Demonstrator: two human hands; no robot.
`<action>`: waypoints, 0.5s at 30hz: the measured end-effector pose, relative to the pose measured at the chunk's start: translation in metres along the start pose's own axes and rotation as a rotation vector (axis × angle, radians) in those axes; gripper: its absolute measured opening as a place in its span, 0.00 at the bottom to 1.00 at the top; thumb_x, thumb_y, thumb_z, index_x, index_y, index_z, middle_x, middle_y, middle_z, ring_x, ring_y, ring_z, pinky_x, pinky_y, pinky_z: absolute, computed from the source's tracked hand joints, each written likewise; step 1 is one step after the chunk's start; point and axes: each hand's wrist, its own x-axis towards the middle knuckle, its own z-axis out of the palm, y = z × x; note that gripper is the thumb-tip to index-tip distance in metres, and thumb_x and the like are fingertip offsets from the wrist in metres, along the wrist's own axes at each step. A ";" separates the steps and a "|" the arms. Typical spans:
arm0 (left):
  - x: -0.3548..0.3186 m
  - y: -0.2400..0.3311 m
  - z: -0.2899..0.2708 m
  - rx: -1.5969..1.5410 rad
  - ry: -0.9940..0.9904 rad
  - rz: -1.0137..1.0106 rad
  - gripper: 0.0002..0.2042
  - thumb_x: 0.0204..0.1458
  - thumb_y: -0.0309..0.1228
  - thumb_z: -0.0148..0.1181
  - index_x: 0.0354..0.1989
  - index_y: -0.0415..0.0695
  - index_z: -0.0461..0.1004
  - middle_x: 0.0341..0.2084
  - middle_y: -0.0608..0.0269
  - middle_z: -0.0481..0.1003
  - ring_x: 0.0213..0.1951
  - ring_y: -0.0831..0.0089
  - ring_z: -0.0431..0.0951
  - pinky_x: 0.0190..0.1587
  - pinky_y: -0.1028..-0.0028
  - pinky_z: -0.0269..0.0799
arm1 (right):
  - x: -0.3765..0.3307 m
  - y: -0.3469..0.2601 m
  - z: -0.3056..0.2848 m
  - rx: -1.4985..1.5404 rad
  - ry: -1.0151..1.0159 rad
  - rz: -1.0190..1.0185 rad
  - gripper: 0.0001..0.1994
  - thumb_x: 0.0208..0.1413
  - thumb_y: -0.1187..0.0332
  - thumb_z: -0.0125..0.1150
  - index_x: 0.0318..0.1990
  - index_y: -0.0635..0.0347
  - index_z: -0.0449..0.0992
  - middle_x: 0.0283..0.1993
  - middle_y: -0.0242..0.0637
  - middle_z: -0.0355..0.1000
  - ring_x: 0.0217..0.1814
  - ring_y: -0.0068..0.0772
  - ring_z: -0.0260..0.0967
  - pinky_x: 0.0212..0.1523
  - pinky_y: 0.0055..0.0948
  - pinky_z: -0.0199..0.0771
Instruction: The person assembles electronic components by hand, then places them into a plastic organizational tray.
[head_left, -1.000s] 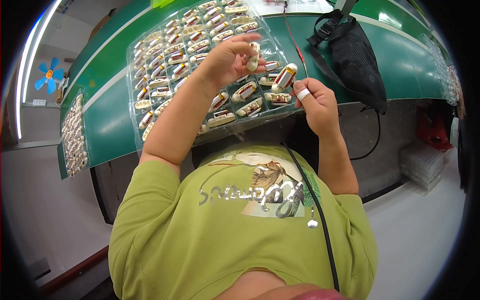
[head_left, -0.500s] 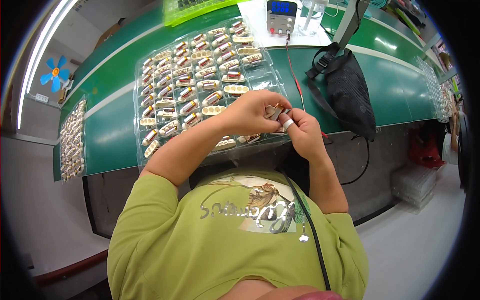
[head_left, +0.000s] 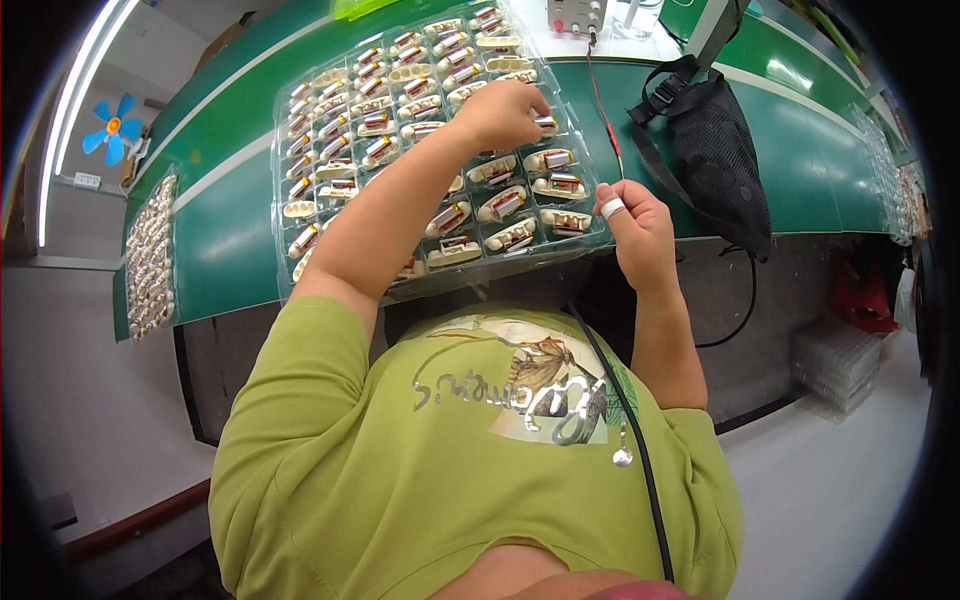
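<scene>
My left hand (head_left: 503, 114) reaches over a clear plastic tray (head_left: 588, 172). Its bent fingertips close on a small white oval casing (head_left: 546, 124) in one of the tray's right-hand compartments. The compartments around it hold similar casings, many with a shiny cylindrical part and red or yellow bits, such as the nearby casing (head_left: 565, 221). Just off the tray's right edge, my right hand (head_left: 640, 228) is closed, with white tape round the thumb. A thin red and black lead (head_left: 608, 128) runs down to its fingers; whether they grip it or something small is hidden.
A black mesh bag (head_left: 715, 150) with straps lies on the green table (head_left: 820, 190) to the right. Behind the tray stands a bench meter (head_left: 577, 14). Another filled tray (head_left: 152, 260) sits at far left. A black cable (head_left: 640, 480) hangs over my shirt.
My hands were together over the tray, handling a small part. Now they are apart: the left has moved up to a compartment, the right aside to the right. The view has shifted slightly.
</scene>
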 end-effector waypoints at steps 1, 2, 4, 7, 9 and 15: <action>0.002 0.000 0.002 0.110 -0.045 0.045 0.19 0.40 0.30 0.62 0.44 0.43 0.77 0.28 0.60 0.76 0.31 0.71 0.77 0.35 0.74 0.71 | 0.000 0.000 0.000 -0.032 0.006 -0.028 0.13 0.60 0.67 0.57 0.25 0.62 0.71 0.21 0.19 0.61 0.24 0.09 0.49 0.24 0.16 0.47; 0.000 0.001 0.003 0.169 -0.033 0.101 0.18 0.44 0.33 0.63 0.44 0.40 0.77 0.28 0.62 0.76 0.31 0.71 0.77 0.35 0.74 0.71 | -0.001 0.000 -0.001 -0.031 0.006 -0.028 0.13 0.60 0.67 0.57 0.25 0.62 0.71 0.21 0.19 0.61 0.24 0.09 0.49 0.24 0.16 0.47; -0.005 -0.005 0.017 -0.083 0.125 0.048 0.17 0.46 0.35 0.63 0.43 0.40 0.77 0.29 0.62 0.76 0.31 0.73 0.76 0.35 0.74 0.72 | -0.003 -0.002 -0.003 -0.078 0.006 -0.015 0.13 0.60 0.67 0.57 0.24 0.62 0.71 0.20 0.19 0.60 0.23 0.10 0.49 0.23 0.16 0.47; -0.028 0.030 0.017 -0.733 0.158 -0.141 0.19 0.56 0.46 0.58 0.41 0.39 0.77 0.31 0.63 0.76 0.30 0.77 0.73 0.33 0.75 0.71 | -0.001 0.001 -0.004 -0.091 0.065 -0.086 0.11 0.59 0.68 0.58 0.26 0.63 0.72 0.19 0.19 0.60 0.22 0.10 0.50 0.22 0.17 0.50; -0.041 0.043 0.017 -1.296 -0.099 -0.322 0.23 0.59 0.51 0.49 0.41 0.41 0.76 0.31 0.64 0.75 0.29 0.79 0.72 0.32 0.76 0.70 | 0.001 -0.005 0.006 -0.083 0.056 -0.090 0.11 0.59 0.68 0.59 0.26 0.64 0.72 0.19 0.20 0.61 0.22 0.11 0.51 0.22 0.17 0.52; -0.058 0.064 0.023 -1.285 -0.149 -0.229 0.27 0.61 0.54 0.41 0.44 0.40 0.74 0.37 0.61 0.72 0.37 0.77 0.71 0.42 0.74 0.68 | 0.006 0.000 0.019 -0.067 -0.021 -0.081 0.09 0.59 0.70 0.57 0.29 0.65 0.72 0.20 0.24 0.65 0.23 0.11 0.56 0.23 0.19 0.57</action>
